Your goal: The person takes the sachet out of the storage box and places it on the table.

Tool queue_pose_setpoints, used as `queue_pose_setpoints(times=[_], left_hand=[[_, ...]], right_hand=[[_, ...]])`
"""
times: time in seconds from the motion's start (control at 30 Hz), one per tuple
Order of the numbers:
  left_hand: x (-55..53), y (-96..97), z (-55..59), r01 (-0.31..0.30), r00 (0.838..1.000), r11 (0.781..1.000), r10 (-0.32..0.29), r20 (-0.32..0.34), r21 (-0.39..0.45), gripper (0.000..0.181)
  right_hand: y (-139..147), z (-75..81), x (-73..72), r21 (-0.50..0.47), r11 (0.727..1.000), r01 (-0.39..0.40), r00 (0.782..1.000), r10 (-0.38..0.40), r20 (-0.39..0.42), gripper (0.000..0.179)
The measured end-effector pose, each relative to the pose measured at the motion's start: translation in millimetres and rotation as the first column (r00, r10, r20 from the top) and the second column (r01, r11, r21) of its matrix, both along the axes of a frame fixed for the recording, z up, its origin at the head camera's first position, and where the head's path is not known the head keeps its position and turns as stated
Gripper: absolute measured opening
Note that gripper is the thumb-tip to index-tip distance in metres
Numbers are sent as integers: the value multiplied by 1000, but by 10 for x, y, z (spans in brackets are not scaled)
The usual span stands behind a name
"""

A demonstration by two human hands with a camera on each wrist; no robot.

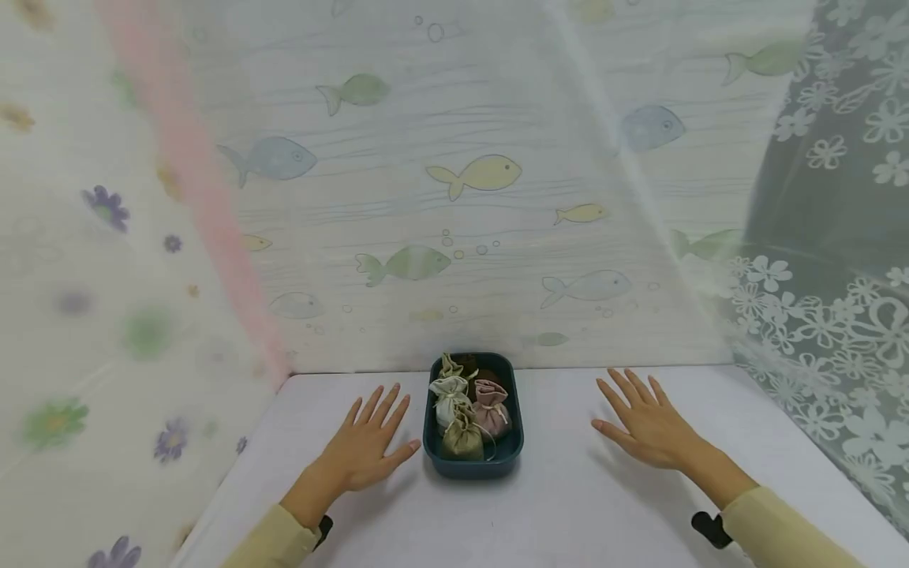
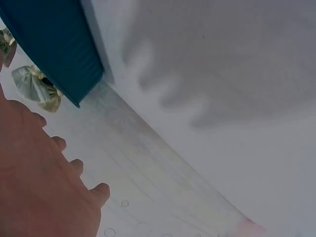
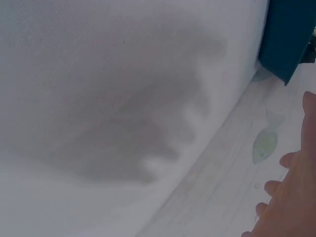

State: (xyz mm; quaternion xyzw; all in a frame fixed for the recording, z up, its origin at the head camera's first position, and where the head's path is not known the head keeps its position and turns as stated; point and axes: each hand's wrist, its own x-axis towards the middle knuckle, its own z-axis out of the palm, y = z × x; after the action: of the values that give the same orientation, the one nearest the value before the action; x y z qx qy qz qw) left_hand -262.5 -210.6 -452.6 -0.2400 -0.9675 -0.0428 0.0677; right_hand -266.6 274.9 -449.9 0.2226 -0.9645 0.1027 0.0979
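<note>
Fingers [image 1: 384,405] spread wide, your left hand [image 1: 369,451] hovers just beside the teal tub [image 1: 474,470] on the counter [image 1: 554,505]; your right hand [image 1: 649,430], equally splayed, hovers farther off. Drawstring pouches [image 1: 463,443] sit inside, the shadowed back one probably brown.

The head view looks forward and down from the near side, farther back than the others, over table [image 1: 561,497], bin [image 1: 474,470] and far curtain [image 1: 490,300], while the wrist views, turned upside down, look from close by the left hand [image 1: 369,448] and right hand [image 1: 649,430] toward the far side, both sharing the bin.
</note>
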Motion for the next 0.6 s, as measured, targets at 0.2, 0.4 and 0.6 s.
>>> queue_pose_setpoints(times=[0.2, 0.4, 0.6], left_hand=[[52, 101, 4, 6, 997, 1000, -8, 75, 20, 86], [80, 205, -11, 46, 995, 997, -52, 88, 69, 86], [76, 294, -29, 45, 993, 996, -53, 108, 78, 91]], right_hand=[[-121, -10, 27, -33, 999, -23, 1000, 23, -3, 75], [-222, -3, 65, -30, 999, -44, 999, 44, -13, 74], [-354, -5, 122, -56, 996, -68, 998, 67, -12, 73]])
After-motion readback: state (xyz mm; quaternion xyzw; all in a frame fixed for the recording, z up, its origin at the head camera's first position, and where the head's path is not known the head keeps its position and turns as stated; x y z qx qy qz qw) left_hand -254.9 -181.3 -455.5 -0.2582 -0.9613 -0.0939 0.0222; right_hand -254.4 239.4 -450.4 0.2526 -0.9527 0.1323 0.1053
